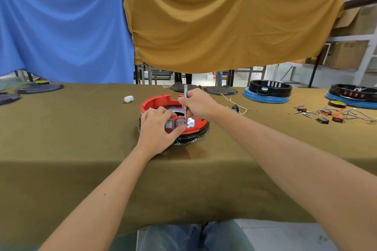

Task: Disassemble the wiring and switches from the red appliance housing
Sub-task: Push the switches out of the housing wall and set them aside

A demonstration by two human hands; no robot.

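The round red appliance housing (155, 101) sits on a black base at the middle of the olive-covered table. Two grey rocker switches (169, 124) sit in its near wall, with an empty slot to their right. My left hand (157, 128) grips the housing's near wall, fingers over the rim and thumb below the right switch (180, 123). My right hand (196, 104) holds a slim grey metal tool (185, 98) upright, its tip down at the right switch. Wiring inside the housing is hidden.
Loose red and black switches with coloured wires (334, 115) lie at the right. Two black-and-blue housings (267, 92) (353, 94) stand at the back right, with yellow tape (337, 104) near one. Black discs (220, 90) and a white wad (128, 99) lie behind.
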